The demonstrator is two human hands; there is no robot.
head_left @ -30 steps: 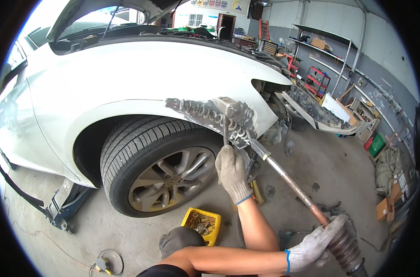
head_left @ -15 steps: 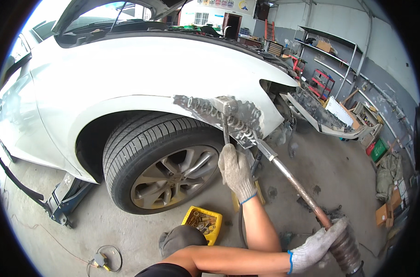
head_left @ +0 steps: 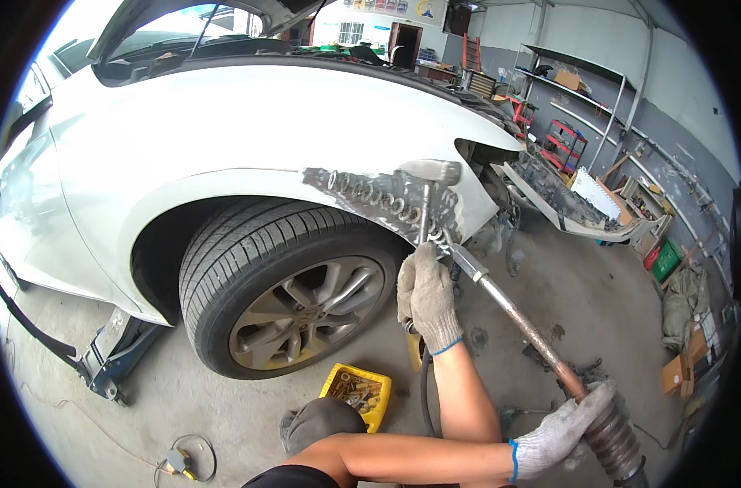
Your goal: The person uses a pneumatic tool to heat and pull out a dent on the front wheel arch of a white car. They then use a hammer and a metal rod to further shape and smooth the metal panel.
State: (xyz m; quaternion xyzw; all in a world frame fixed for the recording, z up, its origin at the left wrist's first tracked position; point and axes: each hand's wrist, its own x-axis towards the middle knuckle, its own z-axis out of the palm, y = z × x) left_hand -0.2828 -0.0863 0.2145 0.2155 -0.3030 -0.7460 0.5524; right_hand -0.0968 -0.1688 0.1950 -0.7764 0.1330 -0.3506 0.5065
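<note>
My gloved left hand (head_left: 557, 435), its arm crossing over the right one, is closed around the ribbed handle of a slide hammer (head_left: 521, 329). The rod slants up to a row of metal rings (head_left: 374, 195) on the bare, ground patch of a white car fender (head_left: 264, 122). In my gloved right hand (head_left: 431, 297) is a hammer (head_left: 430, 172), held upright by its shaft. The hammer's head is over the grey patch near the fender's front edge; whether it touches the metal I cannot tell.
Below the fender is the front wheel (head_left: 285, 285). A yellow bin (head_left: 374, 398) of metal parts stands by my knee. A floor jack (head_left: 122, 358) is at the left, a detached bumper (head_left: 549, 199) at the right, with shelving (head_left: 582, 98) along the wall behind.
My right hand and the hammer have shifted to the right along the fender, and the hammer's head has turned side-on. My left hand stays on the slide hammer.
</note>
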